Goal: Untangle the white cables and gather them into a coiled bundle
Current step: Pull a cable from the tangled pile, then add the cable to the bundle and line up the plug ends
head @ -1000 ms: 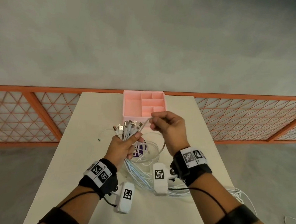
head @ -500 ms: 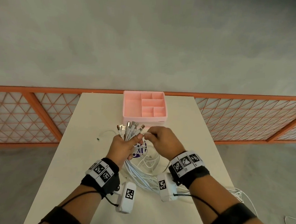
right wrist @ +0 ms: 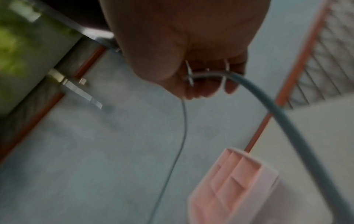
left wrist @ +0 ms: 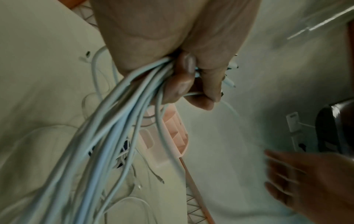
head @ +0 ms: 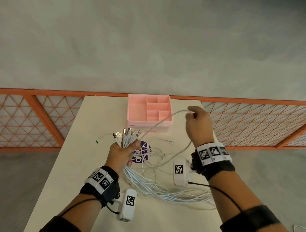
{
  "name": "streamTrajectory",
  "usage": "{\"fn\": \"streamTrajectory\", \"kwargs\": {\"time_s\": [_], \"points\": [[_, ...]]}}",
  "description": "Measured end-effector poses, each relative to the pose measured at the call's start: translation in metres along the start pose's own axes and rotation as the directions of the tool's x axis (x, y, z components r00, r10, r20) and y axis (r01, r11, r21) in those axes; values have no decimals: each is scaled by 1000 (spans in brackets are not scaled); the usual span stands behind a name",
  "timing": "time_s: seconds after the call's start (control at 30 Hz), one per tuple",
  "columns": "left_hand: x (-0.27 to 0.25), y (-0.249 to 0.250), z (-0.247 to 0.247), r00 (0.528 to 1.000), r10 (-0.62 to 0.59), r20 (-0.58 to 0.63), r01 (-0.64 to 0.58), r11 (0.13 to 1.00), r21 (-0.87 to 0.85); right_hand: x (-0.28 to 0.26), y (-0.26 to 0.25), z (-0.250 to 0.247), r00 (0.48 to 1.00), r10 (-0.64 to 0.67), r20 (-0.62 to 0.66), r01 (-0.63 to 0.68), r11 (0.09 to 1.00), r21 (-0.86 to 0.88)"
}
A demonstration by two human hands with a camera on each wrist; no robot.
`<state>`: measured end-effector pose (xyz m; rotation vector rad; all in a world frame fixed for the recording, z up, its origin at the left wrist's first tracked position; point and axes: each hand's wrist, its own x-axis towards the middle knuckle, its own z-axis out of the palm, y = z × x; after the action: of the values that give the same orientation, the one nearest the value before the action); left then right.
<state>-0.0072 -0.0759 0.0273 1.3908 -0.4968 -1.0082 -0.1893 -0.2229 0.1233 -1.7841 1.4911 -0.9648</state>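
A: Head view is showing the left hand gripping a sheaf of white cables just below their plugs, fingers curled tight round them, plugs fanning up and away from the person.

B: And the rest of the cables?

A: They are trailing from under the fist across the worktop toward the right edge, with a few loose loops lying over a purple sticker.

B: What is the right hand doing?

A: It is pinching a single cable between thumb and fingertips, held up beside the pink tray. That strand is arching from the left fist up to the pinch, then dropping back down to the loops. The right wrist view is blurred, but it is showing the cable passing through curled fingers.

B: So which step is this?

A: I am judging it as drawing one cable free of the tangle so it can join the sheaf; coiling is not yet begun.

B: What is the next move calling for?

A: Probably running the pinch along the strand to its far end while the left hand is holding firm, watching for the loops snagging on each other.
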Motion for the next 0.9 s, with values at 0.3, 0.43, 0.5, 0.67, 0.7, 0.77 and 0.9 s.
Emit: {"fn": "streamTrajectory", "kwargs": {"time_s": [0.3, 0.43, 0.5, 0.67, 0.7, 0.77, 0.9], "points": [[-5, 11, 16, 995, 65, 77, -71, 994, 81, -48, 1, 37, 716, -199, 669, 407, 898, -169], [-2, 8, 6, 992, 56, 111, -60, 998, 30, -49, -10, 34, 755, -298, 585, 302, 949, 93], [-3, 3, 1, 992, 46, 117, -51, 998, 36, -42, -21, 30, 845, -319, 429, 221, 939, 263], [0, -17, -9, 999, -33, 31, 31, 997, 69, -22, -55, 7, 971, -237, 5, 187, 781, 596], [1, -20, -12, 999, -51, 5, 50, 996, 72, -18, -60, 0, 978, -195, -71, 194, 739, 645], [3, -25, -18, 995, -85, -46, 88, 994, 66, -6, -64, -17, 977, -107, -183, 207, 675, 708], [2, -26, -20, 994, -92, -51, 93, 995, 28, 16, -40, -40, 967, 32, -252, 157, 707, 690]]}}
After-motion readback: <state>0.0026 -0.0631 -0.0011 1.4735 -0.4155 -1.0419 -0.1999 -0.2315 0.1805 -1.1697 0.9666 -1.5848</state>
